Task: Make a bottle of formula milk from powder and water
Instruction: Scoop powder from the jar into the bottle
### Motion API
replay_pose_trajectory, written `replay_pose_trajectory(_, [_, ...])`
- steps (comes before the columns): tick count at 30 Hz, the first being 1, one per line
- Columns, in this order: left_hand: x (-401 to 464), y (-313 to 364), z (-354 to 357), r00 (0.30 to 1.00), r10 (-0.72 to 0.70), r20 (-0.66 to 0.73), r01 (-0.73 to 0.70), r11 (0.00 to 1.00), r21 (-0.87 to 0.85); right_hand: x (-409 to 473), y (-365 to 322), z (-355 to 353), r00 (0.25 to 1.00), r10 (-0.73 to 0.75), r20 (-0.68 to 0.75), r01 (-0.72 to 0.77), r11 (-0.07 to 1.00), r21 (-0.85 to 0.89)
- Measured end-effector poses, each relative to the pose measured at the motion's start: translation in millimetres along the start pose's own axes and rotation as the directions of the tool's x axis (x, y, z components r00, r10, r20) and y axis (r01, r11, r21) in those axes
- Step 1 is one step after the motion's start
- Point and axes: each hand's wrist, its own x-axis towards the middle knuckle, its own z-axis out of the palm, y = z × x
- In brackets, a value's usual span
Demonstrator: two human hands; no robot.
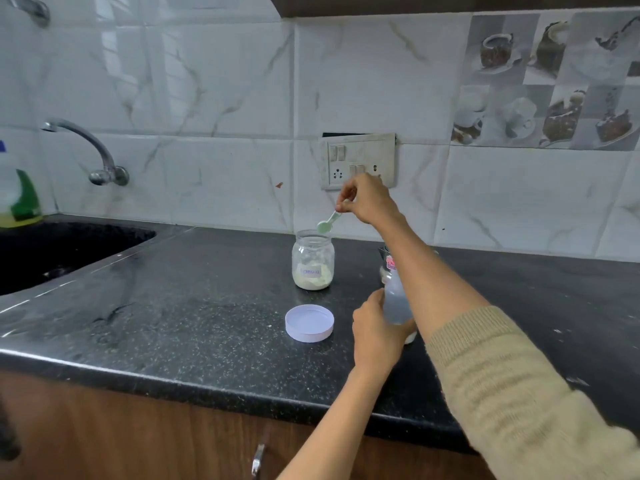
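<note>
An open glass jar (312, 261) with pale formula powder in its lower part stands on the black counter (194, 306). My right hand (367, 199) pinches the handle of a small green scoop (327, 224), whose bowl hangs just above the jar's mouth. My left hand (375, 332) wraps the lower part of a clear baby bottle (394, 299) holding water, upright on the counter to the right of the jar. My right forearm crosses in front of the bottle and hides its right side. The jar's white lid (309, 322) lies upside down in front of the jar.
A dark sink (62, 251) with a wall tap (86, 147) is at the left, and a green-labelled bottle (17, 199) stands at its far corner. A switchboard (358, 161) sits on the tiled wall behind my right hand. A cabinet handle (258, 459) shows below the counter edge.
</note>
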Motion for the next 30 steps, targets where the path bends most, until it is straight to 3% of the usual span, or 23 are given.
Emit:
replay_pose_trajectory(8, [0.6,11.0,-6.2,1.0,0.021,-0.007,-0.02,0.994,0.11,12.0,-0.1,45.0,0.999,0.005,0.038,-0.004,0.999,-0.041])
replay_pose_trajectory(10, [0.3,11.3,-6.5,1.0,0.016,0.006,-0.016,0.992,0.123,10.3,-0.6,44.8,0.999,0.035,-0.019,-0.036,0.999,-0.02])
replay_pose_trajectory(14, [-0.4,12.4,-8.1,0.999,0.01,0.035,-0.014,0.992,0.123,9.0,6.3,32.7,0.925,0.282,-0.254,-0.273,0.959,0.069])
replay_pose_trajectory(17, [-0.8,12.1,-8.2,1.0,0.014,0.022,-0.016,0.994,0.106,4.9,12.8,25.7,0.843,0.442,-0.306,-0.466,0.885,-0.006])
replay_pose_trajectory(19, [-2.0,12.9,-9.0,1.0,0.011,0.017,-0.012,0.996,0.092,-2.0,14.4,25.9,0.82,0.499,-0.282,-0.541,0.836,-0.094])
replay_pose_trajectory(24, [-2.5,11.1,-9.4,1.0,0.018,0.02,-0.021,0.982,0.187,-23.3,18.2,49.1,0.82,0.532,-0.21,-0.568,0.801,-0.19])
replay_pose_trajectory(27, [-2.5,12.5,-10.5,0.999,0.008,0.041,-0.02,0.954,0.298,-33.1,18.0,62.6,0.815,0.554,-0.167,-0.578,0.794,-0.189])
replay_pose_trajectory(30, [-2.4,16.2,-11.0,0.996,-0.059,0.07,0.037,0.96,0.277,-38.0,17.9,66.2,0.787,0.602,-0.133,-0.616,0.773,-0.15])
